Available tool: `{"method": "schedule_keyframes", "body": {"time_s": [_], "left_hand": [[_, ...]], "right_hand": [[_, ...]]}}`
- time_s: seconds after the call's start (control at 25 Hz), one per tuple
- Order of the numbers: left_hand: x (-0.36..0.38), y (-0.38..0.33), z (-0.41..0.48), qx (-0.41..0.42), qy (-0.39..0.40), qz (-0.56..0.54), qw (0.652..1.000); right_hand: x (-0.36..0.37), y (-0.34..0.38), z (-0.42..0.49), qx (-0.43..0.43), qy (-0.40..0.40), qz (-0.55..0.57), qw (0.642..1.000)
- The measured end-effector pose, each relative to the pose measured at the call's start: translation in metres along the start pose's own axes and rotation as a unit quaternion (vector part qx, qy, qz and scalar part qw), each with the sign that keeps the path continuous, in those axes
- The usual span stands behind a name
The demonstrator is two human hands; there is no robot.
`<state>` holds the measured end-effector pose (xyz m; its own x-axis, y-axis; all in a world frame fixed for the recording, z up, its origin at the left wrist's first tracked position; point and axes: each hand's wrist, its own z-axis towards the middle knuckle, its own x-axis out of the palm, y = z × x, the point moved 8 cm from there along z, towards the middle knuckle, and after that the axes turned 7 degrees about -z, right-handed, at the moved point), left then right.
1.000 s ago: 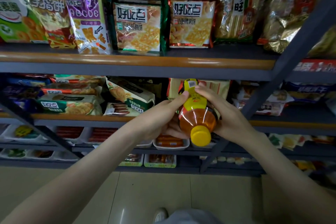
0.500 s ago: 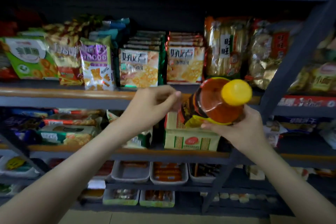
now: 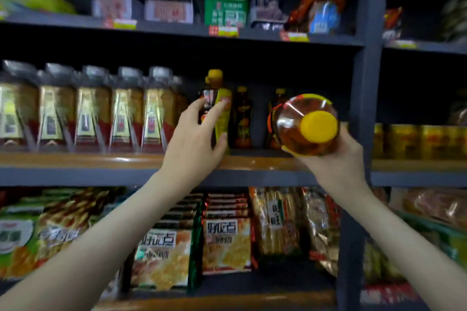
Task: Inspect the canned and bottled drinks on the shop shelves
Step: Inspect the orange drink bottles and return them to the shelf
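While the right grip (image 3: 336, 159) clasps the tea bottle (image 3: 300, 124), the left grip (image 3: 199, 134) curls round the yellow-labelled bottle (image 3: 222, 113) on the shelf (image 3: 101, 159) at its 9 o'clock, best lifted straight up.

Cracker packets (image 3: 226, 245) on lower shelf (image 3: 252, 297)

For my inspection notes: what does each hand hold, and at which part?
The right hand holds a yellow-capped amber bottle by its lower body, cap toward the camera. The left hand wraps the labelled middle of a standing bottle on the shelf.
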<state>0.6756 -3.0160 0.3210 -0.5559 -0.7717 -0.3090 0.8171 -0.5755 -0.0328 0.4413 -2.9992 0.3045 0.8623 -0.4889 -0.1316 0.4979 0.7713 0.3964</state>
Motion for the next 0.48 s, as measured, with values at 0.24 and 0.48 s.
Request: {"method": "schedule_keyframes", "body": {"time_s": [0.24, 0.48], "left_hand": [[0.022, 0.023, 0.023, -0.095, 0.089, -0.021, 0.991], [0.037, 0.038, 0.03, -0.144, 0.168, -0.037, 0.975]], "right_hand": [[0.039, -0.032, 0.06, 0.074, 0.119, -0.131, 0.981], [0.066, -0.08, 0.1, 0.189, 0.144, -0.205, 0.949]]}}
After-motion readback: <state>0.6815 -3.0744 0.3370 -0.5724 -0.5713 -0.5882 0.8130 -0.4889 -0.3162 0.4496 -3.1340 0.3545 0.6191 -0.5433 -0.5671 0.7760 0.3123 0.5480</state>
